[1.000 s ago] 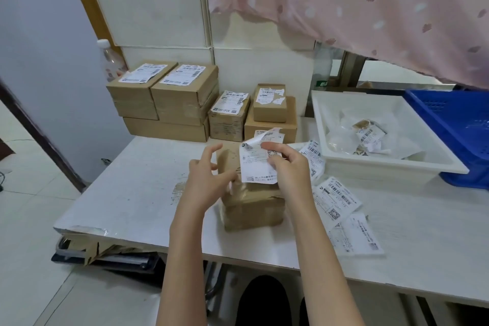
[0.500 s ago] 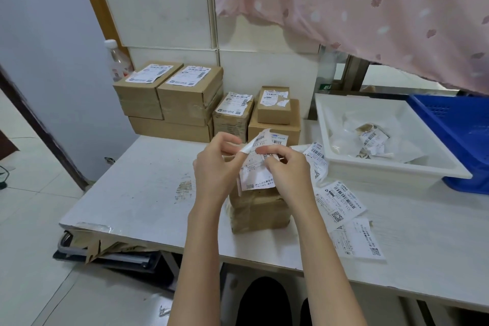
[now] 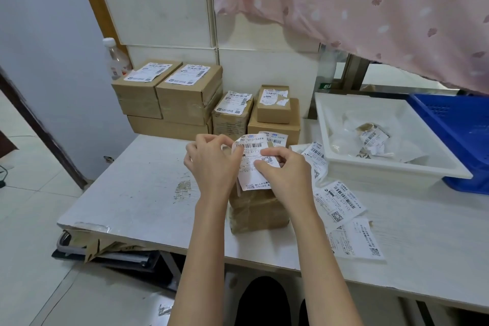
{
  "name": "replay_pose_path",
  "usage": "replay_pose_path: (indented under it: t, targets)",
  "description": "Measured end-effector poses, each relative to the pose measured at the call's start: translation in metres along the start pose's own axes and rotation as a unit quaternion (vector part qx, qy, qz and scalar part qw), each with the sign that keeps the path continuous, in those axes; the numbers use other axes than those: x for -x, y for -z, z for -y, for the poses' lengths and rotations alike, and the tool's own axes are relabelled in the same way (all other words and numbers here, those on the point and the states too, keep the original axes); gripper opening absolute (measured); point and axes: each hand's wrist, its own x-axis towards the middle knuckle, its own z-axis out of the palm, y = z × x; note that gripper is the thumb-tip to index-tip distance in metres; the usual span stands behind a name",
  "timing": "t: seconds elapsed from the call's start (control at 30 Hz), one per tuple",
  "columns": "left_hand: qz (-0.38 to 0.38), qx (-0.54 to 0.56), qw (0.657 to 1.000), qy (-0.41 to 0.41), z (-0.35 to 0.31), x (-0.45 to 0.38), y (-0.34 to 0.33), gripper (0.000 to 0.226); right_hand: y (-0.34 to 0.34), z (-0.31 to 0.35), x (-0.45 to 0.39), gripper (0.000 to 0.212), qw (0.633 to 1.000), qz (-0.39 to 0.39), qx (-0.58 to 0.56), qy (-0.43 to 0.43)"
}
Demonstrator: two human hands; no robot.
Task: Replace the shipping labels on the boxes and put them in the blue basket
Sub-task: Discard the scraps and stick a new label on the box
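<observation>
A brown cardboard box wrapped in clear tape stands on the white table in front of me. Above it I hold a white shipping label with a barcode. My left hand pinches the label's upper left edge. My right hand pinches its right side, fingers curled over the paper. Both hands hide the box's top. The blue basket sits at the far right, behind a white tray.
Several labelled cardboard boxes are stacked against the back wall. A white tray holds crumpled labels and backing paper. Loose labels lie on the table to the right of the box. A plastic bottle stands behind the stack.
My left hand rose from the box to the label and now pinches its left edge. Both hands work the label, which stays above the box.
</observation>
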Motion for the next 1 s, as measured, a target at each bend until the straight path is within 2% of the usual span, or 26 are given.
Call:
replay_pose_path:
  t: [0.53, 0.57, 0.67, 0.77, 0.87, 1.0]
  targets:
    - [0.031, 0.006, 0.999, 0.005, 0.005, 0.0, -0.009, 0.007, -0.004, 0.002, 0.006, 0.028, 0.992, -0.028, 0.107, 0.057]
    - [0.029, 0.024, 0.999, 0.005, 0.007, -0.001, -0.009, 0.011, -0.004, 0.002, 0.006, 0.028, 0.992, -0.03, 0.113, 0.056]
    - [0.028, 0.095, 0.995, 0.015, 0.012, -0.002, -0.01, 0.048, -0.003, 0.004, 0.007, 0.026, 0.99, -0.033, 0.124, 0.059]
    - [0.062, 0.136, 0.987, 0.051, 0.017, -0.008, -0.011, 0.077, -0.002, 0.006, 0.004, 0.025, 0.985, -0.027, 0.163, 0.059]
    - [0.099, 0.177, 0.976, 0.083, 0.018, -0.013, -0.014, 0.076, 0.002, 0.001, -0.001, 0.042, 0.976, -0.041, 0.209, 0.042]
    - [0.118, 0.223, 0.962, 0.105, 0.017, -0.011, -0.014, 0.067, 0.016, -0.001, -0.011, 0.088, 0.994, 0.042, 0.089, -0.048]
